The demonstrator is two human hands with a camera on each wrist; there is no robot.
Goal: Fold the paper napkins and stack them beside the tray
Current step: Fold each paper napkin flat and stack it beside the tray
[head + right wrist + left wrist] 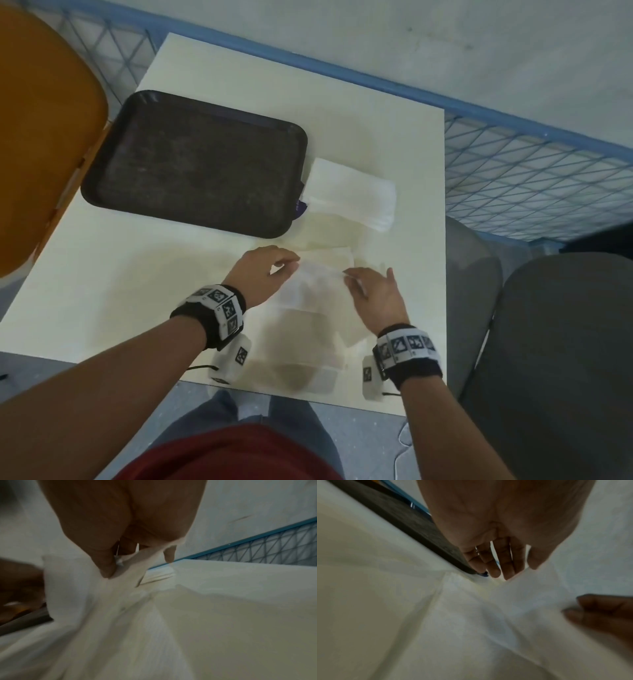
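Note:
A thin white paper napkin [317, 284] is lifted at its far edge above the cream table [137, 281], in front of me. My left hand [270, 265] pinches its far left corner; my right hand [363, 284] pinches the far right corner between thumb and fingers. In the left wrist view the left hand [518, 573] grips the napkin [513, 601] by its raised edge. The right wrist view shows the right hand [116, 566] pinching the sheet [106, 601]. More flat napkins [305, 342] lie beneath. A dark tray [195, 164] lies at the back left.
A pack of white napkins [352, 195] lies right of the tray. An orange chair [37, 137] stands at the left, grey chairs [548, 359] at the right. A blue wire fence [534, 178] runs behind the table.

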